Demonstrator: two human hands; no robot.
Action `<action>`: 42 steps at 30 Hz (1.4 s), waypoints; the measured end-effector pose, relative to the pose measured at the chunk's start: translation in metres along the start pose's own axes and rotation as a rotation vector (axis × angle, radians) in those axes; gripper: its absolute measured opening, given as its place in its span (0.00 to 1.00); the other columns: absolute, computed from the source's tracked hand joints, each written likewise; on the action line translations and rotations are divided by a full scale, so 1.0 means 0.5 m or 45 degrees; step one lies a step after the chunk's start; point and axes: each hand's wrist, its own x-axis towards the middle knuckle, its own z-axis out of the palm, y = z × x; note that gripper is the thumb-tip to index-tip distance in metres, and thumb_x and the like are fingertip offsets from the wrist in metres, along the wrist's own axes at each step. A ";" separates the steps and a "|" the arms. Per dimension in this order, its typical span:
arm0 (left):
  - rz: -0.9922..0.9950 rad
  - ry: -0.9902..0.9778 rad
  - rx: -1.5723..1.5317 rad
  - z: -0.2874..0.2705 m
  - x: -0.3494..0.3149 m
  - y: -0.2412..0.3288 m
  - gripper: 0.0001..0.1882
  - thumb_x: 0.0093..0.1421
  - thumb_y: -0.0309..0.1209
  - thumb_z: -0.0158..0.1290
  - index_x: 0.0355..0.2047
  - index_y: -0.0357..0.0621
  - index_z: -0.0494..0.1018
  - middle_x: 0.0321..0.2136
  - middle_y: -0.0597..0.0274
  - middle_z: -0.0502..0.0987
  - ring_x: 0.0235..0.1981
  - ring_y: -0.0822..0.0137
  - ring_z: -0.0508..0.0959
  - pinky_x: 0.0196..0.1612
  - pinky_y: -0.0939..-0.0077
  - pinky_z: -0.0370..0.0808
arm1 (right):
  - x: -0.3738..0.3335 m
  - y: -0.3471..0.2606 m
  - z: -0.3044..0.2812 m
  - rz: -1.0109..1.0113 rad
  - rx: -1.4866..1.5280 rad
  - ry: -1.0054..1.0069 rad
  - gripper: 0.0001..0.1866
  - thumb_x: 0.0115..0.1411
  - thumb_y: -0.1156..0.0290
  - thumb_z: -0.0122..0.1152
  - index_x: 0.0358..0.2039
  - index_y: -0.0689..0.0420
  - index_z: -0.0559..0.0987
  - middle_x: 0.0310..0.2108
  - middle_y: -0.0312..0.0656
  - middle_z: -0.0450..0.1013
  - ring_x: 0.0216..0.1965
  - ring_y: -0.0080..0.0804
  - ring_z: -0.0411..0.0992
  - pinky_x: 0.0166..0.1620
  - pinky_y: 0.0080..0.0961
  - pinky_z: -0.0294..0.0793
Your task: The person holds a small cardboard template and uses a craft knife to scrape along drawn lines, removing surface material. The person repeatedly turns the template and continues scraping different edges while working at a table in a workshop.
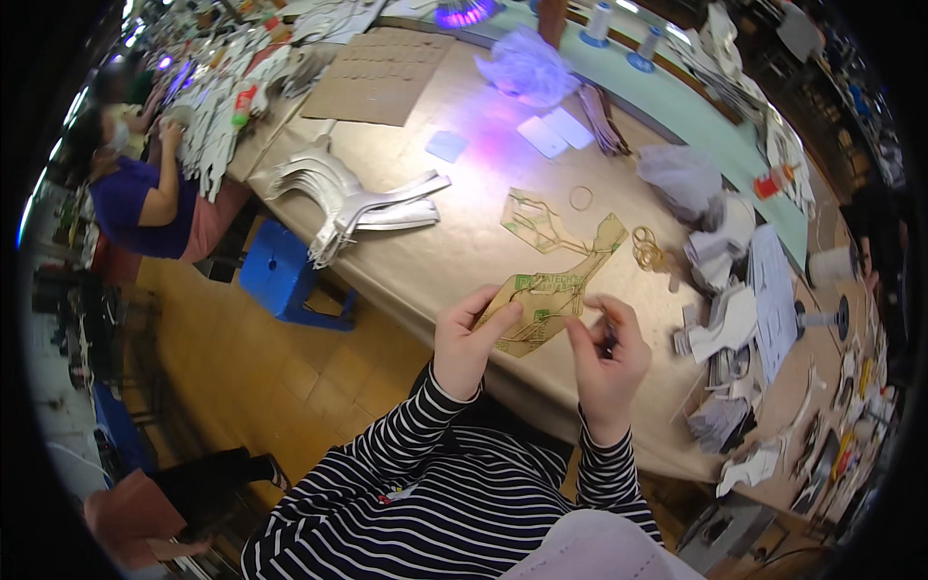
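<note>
My left hand (471, 333) grips a brown card pattern piece (543, 307) by its left side, thumb on top. Green print and cut slots mark its face, and a narrow arm of it reaches up to the right. At its right edge is my right hand (611, 353), its fingers curled and the thumb tip close to the card. Something small and dark shows among those fingers, too unclear to name. A second brown card pattern (522, 220) with slots lies on the table just beyond. Right of it are a loose rubber band (581, 198) and a bunch of yellowish rubber bands (646, 248).
Stacked white cut pieces (333, 198) lie left on the brown-covered table (387, 280). Farther back are a cardboard sheet (379, 75) and a plastic bag (527, 66). White pieces (725, 324) crowd the right. A blue stool (278, 271) and a seated person (145, 203) are left.
</note>
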 end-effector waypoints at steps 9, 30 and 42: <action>0.077 -0.161 0.272 0.023 -0.016 0.000 0.10 0.60 0.24 0.56 0.41 0.32 0.76 0.32 0.64 0.76 0.33 0.77 0.74 0.39 0.83 0.71 | 0.001 0.017 0.019 -0.235 -0.125 -0.079 0.08 0.55 0.78 0.64 0.37 0.61 0.78 0.22 0.42 0.76 0.19 0.28 0.74 0.24 0.21 0.72; -0.091 -0.063 0.004 0.014 -0.020 -0.001 0.12 0.59 0.22 0.56 0.42 0.30 0.76 0.34 0.62 0.79 0.35 0.76 0.76 0.41 0.82 0.73 | -0.002 0.021 0.012 0.462 0.126 0.067 0.19 0.52 0.75 0.70 0.41 0.65 0.72 0.19 0.24 0.51 0.20 0.11 0.48 0.23 0.11 0.47; -0.033 0.154 -0.145 -0.020 0.011 -0.026 0.14 0.60 0.21 0.55 0.46 0.27 0.74 0.37 0.60 0.80 0.36 0.76 0.77 0.42 0.82 0.74 | -0.005 0.083 -0.028 0.579 -0.285 -0.108 0.11 0.60 0.71 0.61 0.42 0.60 0.76 0.20 0.29 0.62 0.21 0.15 0.56 0.25 0.16 0.56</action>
